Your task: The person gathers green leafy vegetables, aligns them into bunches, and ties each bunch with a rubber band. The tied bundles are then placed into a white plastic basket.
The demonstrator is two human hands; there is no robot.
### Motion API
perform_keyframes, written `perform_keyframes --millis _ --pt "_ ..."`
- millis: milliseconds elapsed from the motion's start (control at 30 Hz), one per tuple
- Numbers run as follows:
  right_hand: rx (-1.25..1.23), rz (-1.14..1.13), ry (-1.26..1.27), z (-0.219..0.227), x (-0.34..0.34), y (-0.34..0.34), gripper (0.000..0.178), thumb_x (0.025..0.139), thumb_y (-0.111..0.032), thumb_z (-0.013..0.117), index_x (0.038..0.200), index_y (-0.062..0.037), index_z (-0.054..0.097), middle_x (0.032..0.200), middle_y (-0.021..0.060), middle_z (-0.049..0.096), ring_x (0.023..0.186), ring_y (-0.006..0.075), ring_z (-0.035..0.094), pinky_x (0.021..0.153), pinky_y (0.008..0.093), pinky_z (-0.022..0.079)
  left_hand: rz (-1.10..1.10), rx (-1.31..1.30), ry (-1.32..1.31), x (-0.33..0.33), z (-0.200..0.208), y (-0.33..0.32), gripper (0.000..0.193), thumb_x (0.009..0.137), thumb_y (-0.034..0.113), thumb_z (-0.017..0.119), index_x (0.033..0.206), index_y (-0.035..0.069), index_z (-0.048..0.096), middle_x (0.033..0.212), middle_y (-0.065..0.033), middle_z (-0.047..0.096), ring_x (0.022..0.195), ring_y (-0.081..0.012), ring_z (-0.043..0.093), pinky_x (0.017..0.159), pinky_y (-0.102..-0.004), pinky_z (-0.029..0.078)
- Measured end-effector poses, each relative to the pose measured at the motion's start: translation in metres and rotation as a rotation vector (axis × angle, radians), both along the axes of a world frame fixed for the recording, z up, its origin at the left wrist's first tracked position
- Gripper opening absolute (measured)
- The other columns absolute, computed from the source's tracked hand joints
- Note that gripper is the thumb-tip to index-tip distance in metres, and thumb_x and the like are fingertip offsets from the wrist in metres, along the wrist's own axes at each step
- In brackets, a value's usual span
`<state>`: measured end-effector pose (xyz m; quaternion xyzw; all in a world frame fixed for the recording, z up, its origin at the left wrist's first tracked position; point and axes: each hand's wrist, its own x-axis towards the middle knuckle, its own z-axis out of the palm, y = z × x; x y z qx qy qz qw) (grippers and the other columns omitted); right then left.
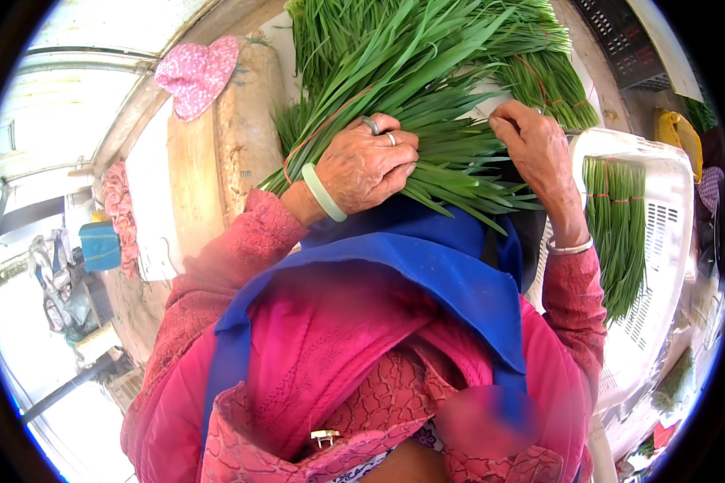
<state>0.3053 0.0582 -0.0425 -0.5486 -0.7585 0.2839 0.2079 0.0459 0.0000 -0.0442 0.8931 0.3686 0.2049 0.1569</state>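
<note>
Tied bundles (544, 90) at two o'clock and one banded bundle (616, 241) in the white crate (670, 157) at three appeared finished; the green leaves (451, 149) before you, between twelve and one o'clock, looked incomplete. Your left hand (369, 163) had its fingers curled over them, grasping; the grip of your right hand (536, 146), beside them, could not be determined. A red band (330, 121) crossed the leaves, which were long, flat and fresh-looking, their ends splayed unevenly.

At left are a pink hat (195, 76), wooden block (256, 105) and crumpled pink cloth (119, 211).
</note>
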Motion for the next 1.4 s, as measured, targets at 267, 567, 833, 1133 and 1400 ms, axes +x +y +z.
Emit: perform_keyframes --millis 267,567,833,1133,1400 --pt "0.070 0.170 -0.083 0.002 -0.010 0.004 0.019 0.084 -0.022 0.059 0.085 -0.0055 0.068 0.076 0.0160 0.067 0.074 0.0367 0.064 0.068 0.0447 0.050 -0.008 0.016 0.015 -0.003 0.005 -0.003 0.017 0.076 0.006 0.065 0.093 0.007 0.062 0.096 -0.0058 0.062 0.094 -0.0295 0.057 0.081 -0.0381 0.047" --pt "0.101 0.329 -0.134 -0.035 -0.031 0.032 0.025 0.081 -0.019 0.056 0.095 -0.0063 0.072 0.081 0.0229 0.066 0.079 0.0409 0.063 0.073 0.0491 0.050 -0.024 0.047 0.024 -0.007 0.004 -0.001 0.017 0.075 0.006 0.066 0.091 0.008 0.064 0.104 -0.0059 0.063 0.096 -0.0288 0.056 0.082 -0.0376 0.047" --pt "0.071 0.307 -0.089 -0.022 -0.047 0.055 0.027 0.084 -0.021 0.056 0.098 -0.0009 0.067 0.083 0.0218 0.065 0.080 0.0393 0.062 0.071 0.0439 0.049 0.035 0.080 0.058 -0.007 0.006 -0.004 0.015 0.074 0.008 0.066 0.089 0.008 0.064 0.115 -0.0088 0.062 0.102 -0.0293 0.055 0.085 -0.0380 0.047" --pt "0.543 0.416 -0.007 -0.024 -0.046 -0.012 0.021 0.081 -0.020 0.067 0.099 -0.0097 0.067 0.092 0.0051 0.070 0.086 0.0249 0.063 0.070 0.0380 0.051 0.061 0.047 0.077 -0.014 0.003 -0.006 0.014 0.073 0.010 0.067 0.086 0.008 0.064 0.121 -0.0105 0.060 0.105 -0.0304 0.053 0.087 -0.0385 0.047" --pt "0.374 0.360 -0.059 -0.021 -0.050 -0.064 0.022 0.081 -0.018 0.066 0.100 -0.0074 0.067 0.097 0.0061 0.069 0.085 0.0259 0.064 0.070 0.0385 0.049 0.060 0.103 0.056 -0.016 -0.006 -0.007 0.008 0.075 0.015 0.064 0.079 0.009 0.064 0.111 -0.0021 0.065 0.098 -0.0261 0.056 0.083 -0.0375 0.049"
